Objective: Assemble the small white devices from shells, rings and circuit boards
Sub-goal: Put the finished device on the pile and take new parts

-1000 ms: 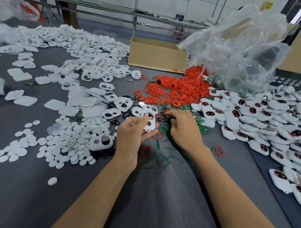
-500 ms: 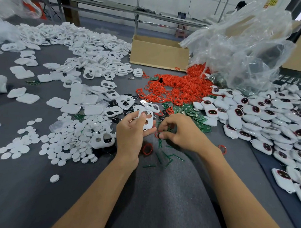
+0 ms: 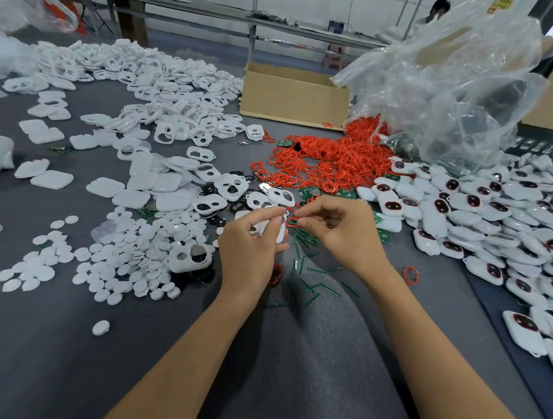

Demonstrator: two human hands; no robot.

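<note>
compared with half a second back, the right hand (image 3: pixel 338 229) is up off the mat now, pinching a small red rubber ring (image 3: pixel 292 221) between thumb and forefinger, right beside the white plastic shell with cutouts (image 3: pixel 281 235) that the left hand (image 3: pixel 253 241) grips with curled fingers. ring and shell look about touching, can't tell for sure.

room is tight: a heap of white round discs (image 3: pixel 129 255) sits just left of the left hand, a pile of finished white devices with dark windows (image 3: pixel 488 217) right of the right hand, and a mound of loose red rings (image 3: pixel 323 163) beyond the fingertips. thin green strips (image 3: pixel 305 271) lie scattered between the wrists. open dark grey mat (image 3: pixel 86 357) only shows nearer the body, either side of the forearms.
</note>
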